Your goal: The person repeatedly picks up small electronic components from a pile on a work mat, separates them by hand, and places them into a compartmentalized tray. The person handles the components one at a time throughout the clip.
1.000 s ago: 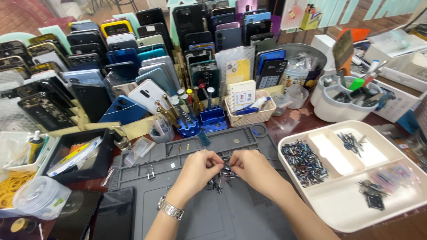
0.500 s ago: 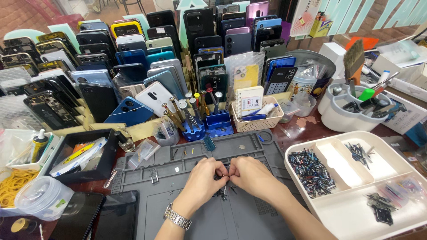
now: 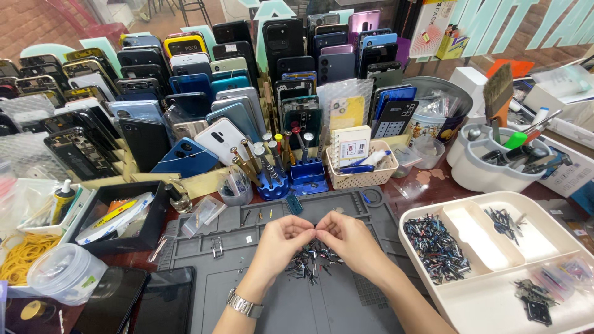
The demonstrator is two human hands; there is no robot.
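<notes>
A crowded repair bench of reddish wood carries a dark grey rubber work mat (image 3: 346, 309) with moulded compartments, and behind it stand rows of upright phone back covers and housings (image 3: 204, 117) in black, blue, white and purple. On the middle of the mat lies a small heap of tiny dark metal parts (image 3: 309, 265), some silvery, some bluish. Just above that heap the two hands meet fingertip to fingertip. The left hand (image 3: 279, 240), with a silver metal watch (image 3: 244, 304) on its wrist, has its fingers curled and pressed together in a pinch; the right hand (image 3: 351, 240) is curled the same way, thumb against forefinger. Whatever they pinch between them is too small to tell.

To the right, touching the mat's edge, sits a cream plastic tray (image 3: 557, 309) with several compartments, holding more such small parts in separate piles. Behind the hands stand a blue plastic screwdriver stand (image 3: 272, 182) and a small beige woven basket (image 3: 362, 176). At far left is a pile of yellow rubber bands (image 3: 21, 256).
</notes>
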